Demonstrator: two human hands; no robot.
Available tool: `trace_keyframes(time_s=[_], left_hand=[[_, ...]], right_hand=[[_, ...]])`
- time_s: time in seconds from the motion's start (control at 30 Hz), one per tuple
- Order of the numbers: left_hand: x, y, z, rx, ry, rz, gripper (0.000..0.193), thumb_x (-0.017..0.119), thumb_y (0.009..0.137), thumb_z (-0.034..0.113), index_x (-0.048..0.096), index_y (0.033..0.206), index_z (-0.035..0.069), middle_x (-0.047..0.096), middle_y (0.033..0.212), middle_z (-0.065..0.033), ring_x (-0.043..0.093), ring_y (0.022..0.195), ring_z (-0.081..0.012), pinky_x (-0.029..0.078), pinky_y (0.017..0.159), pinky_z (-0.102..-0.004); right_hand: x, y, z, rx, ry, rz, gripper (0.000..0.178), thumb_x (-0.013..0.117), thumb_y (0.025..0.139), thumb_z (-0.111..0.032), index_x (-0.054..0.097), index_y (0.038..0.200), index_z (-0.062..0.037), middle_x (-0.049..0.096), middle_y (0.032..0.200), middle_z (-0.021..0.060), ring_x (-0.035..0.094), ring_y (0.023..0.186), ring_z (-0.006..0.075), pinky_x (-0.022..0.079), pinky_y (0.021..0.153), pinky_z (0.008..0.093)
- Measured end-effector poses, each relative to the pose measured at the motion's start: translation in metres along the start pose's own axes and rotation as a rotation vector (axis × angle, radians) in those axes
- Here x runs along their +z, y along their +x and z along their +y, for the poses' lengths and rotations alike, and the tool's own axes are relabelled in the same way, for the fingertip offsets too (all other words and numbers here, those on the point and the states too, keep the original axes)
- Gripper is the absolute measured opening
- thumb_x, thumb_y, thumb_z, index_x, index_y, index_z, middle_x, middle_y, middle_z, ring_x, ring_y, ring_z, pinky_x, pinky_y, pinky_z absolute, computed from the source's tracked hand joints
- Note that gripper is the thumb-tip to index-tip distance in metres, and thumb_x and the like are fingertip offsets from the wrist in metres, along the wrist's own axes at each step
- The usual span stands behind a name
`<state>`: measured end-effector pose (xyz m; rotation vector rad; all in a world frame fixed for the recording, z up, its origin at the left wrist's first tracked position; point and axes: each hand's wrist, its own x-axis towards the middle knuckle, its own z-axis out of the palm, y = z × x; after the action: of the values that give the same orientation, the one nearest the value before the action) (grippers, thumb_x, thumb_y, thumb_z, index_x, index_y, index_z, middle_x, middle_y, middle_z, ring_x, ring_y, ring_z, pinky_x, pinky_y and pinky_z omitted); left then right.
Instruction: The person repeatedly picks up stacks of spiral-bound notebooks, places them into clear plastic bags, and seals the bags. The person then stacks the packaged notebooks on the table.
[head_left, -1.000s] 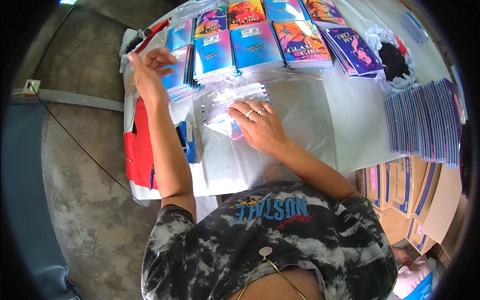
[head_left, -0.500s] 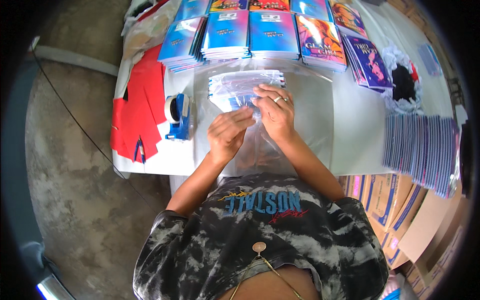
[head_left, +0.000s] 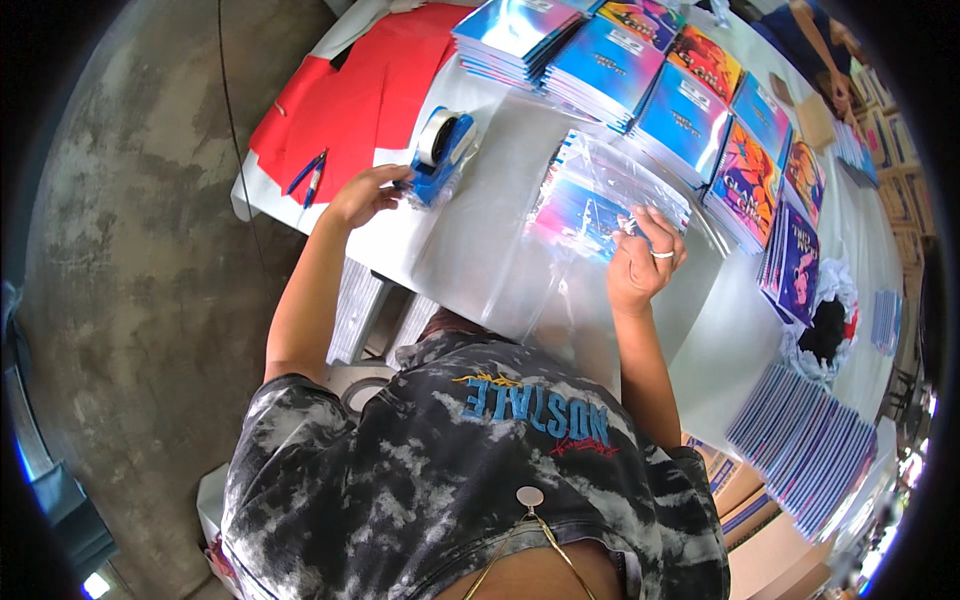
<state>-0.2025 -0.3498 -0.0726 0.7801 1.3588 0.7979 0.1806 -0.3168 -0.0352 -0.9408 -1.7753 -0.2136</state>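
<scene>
My left hand (head_left: 368,196) is at the cutting end of a blue tape dispenser (head_left: 436,172) that carries a roll of clear tape (head_left: 437,134). Its fingertips are drawn together there, and whatever they pinch is too small to make out. A stack of spiral notebooks (head_left: 575,205) with pink and blue covers lies inside a clear plastic bag (head_left: 520,270) in front of me. My right hand (head_left: 648,258) is closed on a gathered fold of this bag, over the near right part of the stack.
Stacks of notebooks (head_left: 605,65) stand along the far side of the table. Red sheets (head_left: 350,100), with blue-handled snips (head_left: 306,176) on them, lie at the left. A long row of notebooks (head_left: 800,445) is at the right. Another person's arm (head_left: 822,45) shows at the far right.
My left hand has left the bag and moved left to the tape dispenser. My right hand stays on the bag. The whole view has turned, so the table now looks slanted.
</scene>
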Motion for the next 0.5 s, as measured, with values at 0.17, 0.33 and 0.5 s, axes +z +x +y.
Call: trace_keyframes(time_s=[0.17,0.33,0.5], left_hand=[[-0.015,-0.041,-0.060,0.075,0.142,0.183,0.012,0.059,0.082,0.012,0.066,0.079,0.003,0.056,0.115,-0.0136,0.059,0.095,-0.0253,0.047,0.081,-0.0357],[0.077,-0.029,0.045,0.466,0.177,0.906,0.029,0.057,0.088,0.023,0.065,0.073,0.001,0.063,0.064,-0.0082,0.053,0.049,-0.0100,0.041,0.046,-0.0236],[0.241,-0.045,0.070,0.321,-0.181,0.090,0.035,0.065,0.084,0.032,0.059,0.063,0.005,0.057,0.054,-0.0039,0.044,0.041,-0.0056,0.034,0.038,-0.0214]], right_hand=[[0.004,-0.005,0.000,0.014,-0.010,0.008,0.022,0.073,0.066,0.000,0.057,0.059,-0.0132,0.065,0.095,-0.0003,0.059,0.097,0.0192,0.037,0.085,0.0311],[0.007,-0.004,0.006,-0.014,0.040,0.052,0.021,0.073,0.066,0.001,0.060,0.061,-0.0141,0.065,0.093,-0.0003,0.059,0.095,0.0196,0.038,0.084,0.0310],[0.006,-0.001,0.005,-0.009,0.039,-0.023,0.021,0.067,0.066,-0.001,0.059,0.077,-0.0160,0.064,0.100,0.0004,0.058,0.098,0.0188,0.036,0.086,0.0316]])
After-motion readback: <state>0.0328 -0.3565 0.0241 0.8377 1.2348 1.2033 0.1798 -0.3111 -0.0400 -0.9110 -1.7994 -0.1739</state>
